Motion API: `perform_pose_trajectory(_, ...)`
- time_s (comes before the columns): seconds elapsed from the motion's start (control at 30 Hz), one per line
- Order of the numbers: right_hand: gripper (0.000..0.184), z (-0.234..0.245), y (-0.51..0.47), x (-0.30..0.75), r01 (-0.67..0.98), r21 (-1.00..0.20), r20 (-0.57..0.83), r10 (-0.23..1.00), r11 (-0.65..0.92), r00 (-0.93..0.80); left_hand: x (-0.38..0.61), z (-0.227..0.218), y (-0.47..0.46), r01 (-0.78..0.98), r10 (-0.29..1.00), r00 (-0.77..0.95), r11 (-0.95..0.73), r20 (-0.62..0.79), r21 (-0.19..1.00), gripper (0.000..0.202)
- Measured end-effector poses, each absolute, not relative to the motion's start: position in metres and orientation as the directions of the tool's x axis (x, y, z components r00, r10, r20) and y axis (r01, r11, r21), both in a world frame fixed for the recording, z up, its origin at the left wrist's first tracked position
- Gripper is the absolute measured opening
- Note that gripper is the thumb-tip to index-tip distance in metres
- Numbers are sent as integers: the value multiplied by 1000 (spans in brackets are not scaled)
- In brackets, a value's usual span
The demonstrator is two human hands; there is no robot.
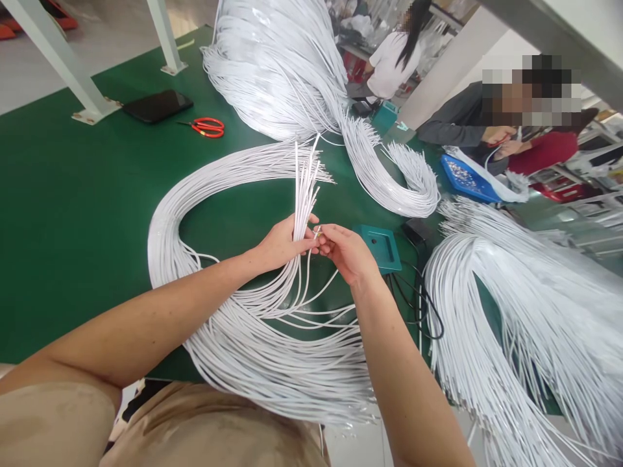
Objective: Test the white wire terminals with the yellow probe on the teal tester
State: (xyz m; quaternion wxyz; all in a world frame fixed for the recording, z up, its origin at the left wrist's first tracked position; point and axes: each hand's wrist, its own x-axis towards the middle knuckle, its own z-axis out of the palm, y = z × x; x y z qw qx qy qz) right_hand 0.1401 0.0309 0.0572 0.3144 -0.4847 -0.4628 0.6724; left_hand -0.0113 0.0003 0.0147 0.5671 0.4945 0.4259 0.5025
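My left hand (283, 245) is closed around a small bunch of white cables (304, 188), whose ends stick up above my fingers. My right hand (348, 251) pinches close against it, fingertips meeting at the end of a single cable, where something small and yellowish shows. What exactly sits between those fingertips is too small to make out. From the held bunch the cables run down into a large curved bundle of white cables (168, 233) lying on the green table (73, 214) around and below my hands.
Just right of my hands lies a teal device (379, 248) with black cords (413, 305). Red-handled scissors (208, 127) and a black phone (158, 106) lie at the back left. More cable bundles (535, 311) fill the right. Beyond a blue tray (467, 176), a co-worker (452, 126) handles cables.
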Motion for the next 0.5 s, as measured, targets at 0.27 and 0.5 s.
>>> perform_pose_trajectory(0.27, 16, 51, 27, 136, 534, -835, 23, 979, 131, -205, -15, 16, 6, -287, 965, 216, 210, -151, 934, 44)
perform_pose_trajectory(0.5, 34, 26, 27, 147, 798, -15, 357, 748, 603, -559, -14, 16, 13, -427, 912, 281, 398, -299, 812, 40)
